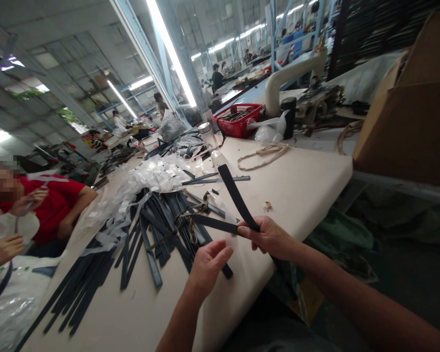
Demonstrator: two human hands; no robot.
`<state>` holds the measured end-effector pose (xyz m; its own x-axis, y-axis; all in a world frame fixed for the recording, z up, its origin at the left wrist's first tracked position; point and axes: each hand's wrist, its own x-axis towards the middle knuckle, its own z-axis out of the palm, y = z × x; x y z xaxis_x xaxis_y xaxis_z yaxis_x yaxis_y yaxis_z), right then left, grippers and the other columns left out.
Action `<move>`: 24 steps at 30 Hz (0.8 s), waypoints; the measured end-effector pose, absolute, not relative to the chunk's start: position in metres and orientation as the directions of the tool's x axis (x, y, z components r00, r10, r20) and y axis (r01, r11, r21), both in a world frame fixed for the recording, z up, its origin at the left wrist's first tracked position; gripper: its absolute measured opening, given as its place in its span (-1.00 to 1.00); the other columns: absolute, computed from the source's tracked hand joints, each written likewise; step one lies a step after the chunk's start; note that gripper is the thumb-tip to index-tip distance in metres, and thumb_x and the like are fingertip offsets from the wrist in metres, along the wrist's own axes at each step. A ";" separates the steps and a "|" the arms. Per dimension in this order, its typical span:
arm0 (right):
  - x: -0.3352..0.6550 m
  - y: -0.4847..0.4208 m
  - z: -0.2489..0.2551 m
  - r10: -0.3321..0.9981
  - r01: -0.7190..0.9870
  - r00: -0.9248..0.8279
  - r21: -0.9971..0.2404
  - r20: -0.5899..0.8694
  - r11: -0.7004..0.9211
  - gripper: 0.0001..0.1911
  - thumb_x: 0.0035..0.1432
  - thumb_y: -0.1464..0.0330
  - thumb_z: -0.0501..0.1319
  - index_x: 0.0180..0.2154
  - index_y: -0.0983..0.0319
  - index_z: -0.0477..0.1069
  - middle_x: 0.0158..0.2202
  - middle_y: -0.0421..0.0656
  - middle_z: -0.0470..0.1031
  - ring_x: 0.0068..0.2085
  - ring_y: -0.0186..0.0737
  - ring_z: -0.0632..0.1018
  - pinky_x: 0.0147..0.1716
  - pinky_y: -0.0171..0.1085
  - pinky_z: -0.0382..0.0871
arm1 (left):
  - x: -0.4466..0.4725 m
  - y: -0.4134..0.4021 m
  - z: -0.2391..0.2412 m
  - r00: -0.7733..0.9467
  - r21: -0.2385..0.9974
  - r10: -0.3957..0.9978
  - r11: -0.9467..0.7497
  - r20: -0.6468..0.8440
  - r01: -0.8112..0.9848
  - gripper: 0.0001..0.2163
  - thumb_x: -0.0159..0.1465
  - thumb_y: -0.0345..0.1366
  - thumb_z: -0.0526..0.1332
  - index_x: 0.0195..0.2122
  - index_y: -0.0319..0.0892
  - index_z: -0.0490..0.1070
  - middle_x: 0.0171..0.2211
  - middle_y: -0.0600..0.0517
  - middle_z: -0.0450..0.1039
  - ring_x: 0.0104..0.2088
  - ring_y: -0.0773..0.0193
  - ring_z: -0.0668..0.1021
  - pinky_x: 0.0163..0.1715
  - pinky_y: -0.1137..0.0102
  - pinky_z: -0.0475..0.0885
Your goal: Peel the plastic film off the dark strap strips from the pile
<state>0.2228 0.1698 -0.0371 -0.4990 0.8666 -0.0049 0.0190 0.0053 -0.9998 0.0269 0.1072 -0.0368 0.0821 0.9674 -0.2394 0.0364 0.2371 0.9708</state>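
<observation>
My right hand (269,235) is closed around flat dark straps. One strap (236,195) angles up and away from the fist, and another (216,223) points left over the pile. My left hand (210,264) is just left of it, thumb and fingers drawn together at a thin translucent plastic strip (231,239), whose outline is faint. Beyond and left of my hands lies a loose pile of dark straps (165,220) on the pale table (304,181). A thin, tangled cord (192,227) rests across the pile.
Crumpled translucent plastic strips (150,173) lie behind the pile. A glass bottle (209,139), a red basket (238,120), a cord loop (262,156) and a black cup (289,117) stand or lie farther back. A cardboard box (407,112) is right; a person in red (58,200) sits left.
</observation>
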 end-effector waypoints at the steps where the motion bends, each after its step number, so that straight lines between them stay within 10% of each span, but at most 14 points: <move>1: 0.224 0.171 -0.037 0.869 0.021 -0.496 -1.000 0.000 0.012 -0.60 0.13 0.09 0.21 -0.32 0.31 0.53 -0.68 -0.30 0.33 -0.72 -0.46 0.27 -0.78 -0.49 0.10 | 0.030 0.109 -0.036 0.135 0.966 0.957 0.254 -0.259 0.051 -0.68 0.15 -0.12 0.36 -0.17 -0.24 0.61 -0.24 -0.13 0.63 -0.25 0.15 0.59 -0.18 0.40 0.41; 7: 0.228 0.176 -0.036 0.899 0.024 -0.438 -0.999 0.009 0.021 -0.56 0.11 0.04 0.21 -0.30 0.32 0.53 -0.68 -0.29 0.32 -0.70 -0.42 0.31 -0.77 -0.46 0.12 | 0.043 0.120 -0.035 0.163 0.948 0.935 0.304 -0.316 0.094 -0.74 0.11 -0.13 0.40 -0.39 -0.27 0.64 -0.42 -0.14 0.62 -0.40 0.25 0.57 -0.31 0.44 0.41; 13: 0.241 0.158 -0.039 0.953 0.048 -0.302 -0.999 -0.013 0.002 -0.53 0.18 0.00 0.15 -0.31 0.28 0.54 -0.65 -0.26 0.34 -0.70 -0.39 0.28 -0.75 -0.41 0.09 | 0.043 0.145 -0.036 -0.075 0.824 0.916 0.316 -0.395 -0.470 -0.69 -0.12 -0.21 0.55 -0.45 -0.23 0.52 -0.46 0.02 0.59 -0.45 0.33 0.59 -0.36 0.47 0.48; 24: 0.253 0.118 -0.070 0.942 0.340 -0.280 -0.899 0.184 0.277 -0.64 0.33 0.15 0.07 -0.35 0.20 0.50 -0.43 -0.18 0.53 -0.41 -0.14 0.52 -0.40 -0.27 0.31 | 0.057 0.157 -0.002 -0.152 0.581 0.863 0.184 -0.481 -0.792 -0.90 0.23 -0.34 0.31 -0.42 -0.20 0.46 -0.37 0.05 0.59 -0.33 0.28 0.64 -0.23 0.34 0.56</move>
